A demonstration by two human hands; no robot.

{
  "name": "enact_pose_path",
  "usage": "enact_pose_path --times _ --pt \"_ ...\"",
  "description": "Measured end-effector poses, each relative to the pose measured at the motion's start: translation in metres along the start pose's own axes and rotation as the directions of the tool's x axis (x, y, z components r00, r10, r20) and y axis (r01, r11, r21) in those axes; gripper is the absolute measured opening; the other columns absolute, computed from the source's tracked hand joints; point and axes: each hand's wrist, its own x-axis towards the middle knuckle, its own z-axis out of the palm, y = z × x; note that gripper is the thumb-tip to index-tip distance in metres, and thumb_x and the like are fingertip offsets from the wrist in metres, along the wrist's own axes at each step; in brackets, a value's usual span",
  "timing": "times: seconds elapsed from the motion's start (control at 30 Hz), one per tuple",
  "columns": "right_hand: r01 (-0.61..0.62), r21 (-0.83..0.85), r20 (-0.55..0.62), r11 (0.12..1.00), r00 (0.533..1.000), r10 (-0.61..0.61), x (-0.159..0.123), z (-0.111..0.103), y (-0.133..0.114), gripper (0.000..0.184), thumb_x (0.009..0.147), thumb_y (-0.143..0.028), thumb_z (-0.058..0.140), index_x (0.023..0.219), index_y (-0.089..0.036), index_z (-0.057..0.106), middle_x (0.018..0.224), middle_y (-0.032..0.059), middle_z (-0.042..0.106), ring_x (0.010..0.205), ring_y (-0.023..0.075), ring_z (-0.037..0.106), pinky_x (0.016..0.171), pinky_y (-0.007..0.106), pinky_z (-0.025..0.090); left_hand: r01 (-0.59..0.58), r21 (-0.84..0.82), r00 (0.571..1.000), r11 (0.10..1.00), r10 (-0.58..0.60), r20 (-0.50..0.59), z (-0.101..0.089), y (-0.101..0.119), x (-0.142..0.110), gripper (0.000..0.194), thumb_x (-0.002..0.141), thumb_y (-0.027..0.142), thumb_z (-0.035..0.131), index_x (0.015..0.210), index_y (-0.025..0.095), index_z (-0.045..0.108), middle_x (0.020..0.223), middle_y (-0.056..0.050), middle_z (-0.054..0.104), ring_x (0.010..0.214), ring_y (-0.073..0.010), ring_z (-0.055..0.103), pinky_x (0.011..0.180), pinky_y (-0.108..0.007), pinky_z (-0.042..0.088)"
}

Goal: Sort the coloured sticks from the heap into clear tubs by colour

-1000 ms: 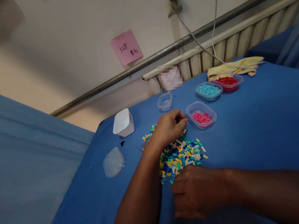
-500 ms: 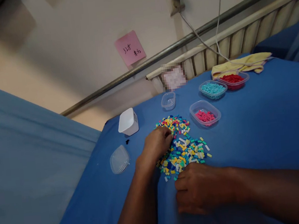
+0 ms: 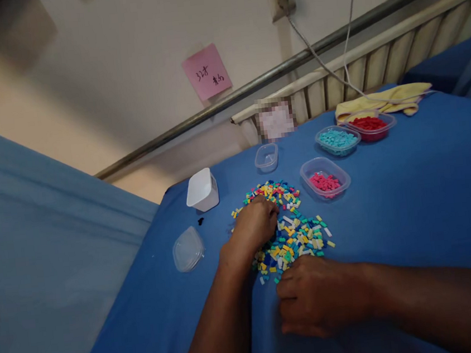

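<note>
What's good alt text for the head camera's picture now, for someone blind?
The left hand is over small multicoloured pieces on a blue surface, the right hand at their near edge. Beyond, clear tubs hold pink pieces, turquoise pieces and red pieces.

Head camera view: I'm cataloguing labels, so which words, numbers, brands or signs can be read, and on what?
"32": handwritten on the pink note on the wall; its other characters are too small to read surely.
Pale sheet below: pixelated, unreadable.
White tub: small dark side mark, too small to read.
</note>
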Motion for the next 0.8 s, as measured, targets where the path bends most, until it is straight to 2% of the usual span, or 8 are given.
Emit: enact_pose_path --times 0.2,0.33,0.43,0.53,0.67,0.8 --pt "0.016 0.006 -0.044 1.0 0.999 -0.016 0.0 0.004 0.0 0.033 0.107 -0.041 0.06 0.081 -0.023 0.069 0.079 -0.0014 0.069 0.064 0.0162 0.056 0.057 0.035 0.039 0.038 -0.007 0.999 0.999 -0.037 0.036 -0.005 0.001 0.001 0.024 0.096 0.017 0.061 0.105 0.021 0.083 0.112 -0.009 0.079 0.098 -0.0253 0.072 0.08 -0.032 0.049" --pt "0.032 0.0 -0.101 0.999 0.994 -0.032 0.001 0.007 0.0 0.034 0.106 -0.041 0.06 0.078 -0.023 0.069 0.073 -0.001 0.066 0.062 0.0171 0.055 0.054 0.035 0.038 0.133 0.024 0.988 0.991 -0.135 0.081 -0.01 0.006 0.001 0.021 0.096 0.02 0.06 0.089 0.019 0.079 0.094 -0.009 0.079 0.079 -0.0234 0.069 0.069 -0.032 0.043" --pt "0.039 -0.013 -0.085 0.999 0.996 -0.04 0.001 0.006 -0.001 0.035 0.106 -0.039 0.059 0.077 -0.023 0.069 0.071 -0.001 0.066 0.06 0.0165 0.055 0.055 0.034 0.039 0.171 0.008 0.982 0.985 -0.171 0.085 -0.011 0.008 0.002 0.022 0.097 0.024 0.061 0.084 0.019 0.078 0.09 -0.008 0.079 0.074 -0.0219 0.067 0.067 -0.031 0.042" --pt "0.035 -0.028 -0.069 0.999 0.997 -0.037 0.001 0.007 -0.002 0.033 0.106 -0.038 0.06 0.078 -0.023 0.068 0.071 -0.001 0.066 0.06 0.0161 0.056 0.055 0.034 0.041 0.178 0.03 0.981 0.983 -0.18 0.074 -0.007 0.01 0.003 0.022 0.096 0.026 0.061 0.085 0.019 0.078 0.089 -0.01 0.078 0.074 -0.0236 0.068 0.068 -0.032 0.043" --pt "0.028 -0.047 -0.095 0.999 0.995 -0.032 -0.001 0.014 -0.003 0.033 0.105 -0.039 0.061 0.077 -0.023 0.067 0.07 -0.0002 0.066 0.059 0.0173 0.057 0.055 0.035 0.04 0.156 0.072 0.986 0.985 -0.159 0.042 -0.001 0.013 0.0 0.021 0.091 0.018 0.058 0.088 0.018 0.079 0.09 -0.013 0.078 0.075 -0.0258 0.069 0.068 -0.033 0.044" --pt "-0.015 -0.019 -0.05 1.0 0.999 0.014 -0.005 0.02 -0.003 0.034 0.107 -0.042 0.056 0.081 -0.022 0.067 0.074 0.0002 0.067 0.062 0.0175 0.059 0.057 0.034 0.041 0.121 -0.054 0.991 0.991 -0.117 0.062 -0.003 0.004 -0.006 0.019 0.089 0.016 0.06 0.089 0.019 0.079 0.089 -0.008 0.079 0.073 -0.0225 0.068 0.064 -0.032 0.041"
